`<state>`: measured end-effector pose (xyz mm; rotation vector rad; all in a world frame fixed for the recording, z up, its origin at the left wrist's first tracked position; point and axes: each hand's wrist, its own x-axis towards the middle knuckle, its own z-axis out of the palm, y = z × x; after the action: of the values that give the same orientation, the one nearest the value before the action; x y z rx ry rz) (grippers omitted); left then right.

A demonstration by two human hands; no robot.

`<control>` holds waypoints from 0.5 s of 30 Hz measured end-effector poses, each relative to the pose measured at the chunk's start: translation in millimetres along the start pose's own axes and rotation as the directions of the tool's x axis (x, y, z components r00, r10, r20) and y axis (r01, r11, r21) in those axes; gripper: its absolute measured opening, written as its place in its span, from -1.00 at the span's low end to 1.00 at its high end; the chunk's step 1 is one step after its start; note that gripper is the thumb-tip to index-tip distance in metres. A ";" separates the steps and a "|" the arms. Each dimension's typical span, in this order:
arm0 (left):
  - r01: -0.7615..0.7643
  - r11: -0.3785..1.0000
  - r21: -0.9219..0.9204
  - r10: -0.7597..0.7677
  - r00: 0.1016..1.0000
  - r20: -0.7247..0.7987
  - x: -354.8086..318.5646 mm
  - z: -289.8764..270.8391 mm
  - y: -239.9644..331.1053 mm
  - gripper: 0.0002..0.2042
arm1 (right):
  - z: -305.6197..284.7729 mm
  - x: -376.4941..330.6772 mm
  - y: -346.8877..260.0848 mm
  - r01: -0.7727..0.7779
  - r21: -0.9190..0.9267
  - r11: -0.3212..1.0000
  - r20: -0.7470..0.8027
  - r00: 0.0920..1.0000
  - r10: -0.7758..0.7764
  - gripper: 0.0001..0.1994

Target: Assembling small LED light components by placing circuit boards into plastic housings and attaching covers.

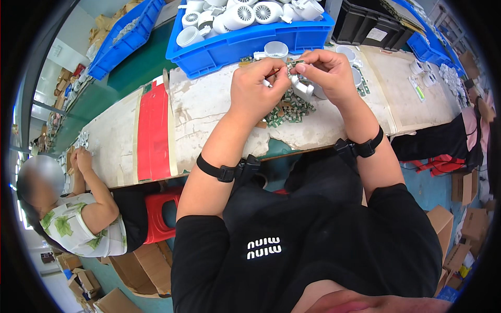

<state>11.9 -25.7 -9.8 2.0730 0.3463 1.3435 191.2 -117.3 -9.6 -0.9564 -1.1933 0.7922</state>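
Observation:
My left hand [257,86] and my right hand [334,77] work close together above the bench. Between the thumb and fingers of my right hand is a small green circuit board [295,63]. The fingertips of my left hand are pinched together beside that board; what they grip is too small to make out. Just under my fingers is a white plastic housing [302,88], which looks like a small fan's body. A heap of small green circuit boards [292,112] lies on the bench below it. Behind my hands stands a white round cup-like part [276,50].
A blue bin [250,46] full of white fan housings [239,17] stands at the back, beside a black crate [368,26]. More white parts [429,78] lie at right. A red strip [154,133] crosses the bench at left, where a co-worker [88,208] sits.

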 end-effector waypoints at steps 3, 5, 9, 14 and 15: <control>-0.022 0.999 0.038 0.022 1.000 -0.010 0.4 -1.1 1.5 -0.96 | 1.0 0.6 4.7 0.149 -0.120 0.982 0.033 0.989 -0.146 -0.89; -0.079 0.991 0.105 0.078 0.997 0.010 0.8 -2.7 1.2 -0.96 | -0.3 0.4 2.3 0.223 -0.217 0.950 0.062 0.975 -0.215 -0.89; -0.110 0.981 0.159 0.113 0.993 -0.015 1.1 -4.3 3.0 -0.96 | 3.3 -0.2 0.2 0.335 -0.351 0.874 0.094 0.942 -0.323 -0.89; -0.175 0.970 0.168 0.170 0.984 0.043 2.3 -7.1 1.4 -0.97 | 5.3 -2.5 -1.6 0.052 -0.164 0.985 -0.032 0.998 -0.058 -0.87; -0.176 0.970 0.168 0.172 0.984 0.042 2.0 -6.3 0.8 -0.97 | 5.8 -2.6 -2.7 0.056 -0.147 0.988 -0.029 0.998 -0.061 -0.86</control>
<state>7.1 -23.0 -6.0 2.3070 0.2819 1.4297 185.0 -119.6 -7.5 -1.0459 -1.2580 0.6464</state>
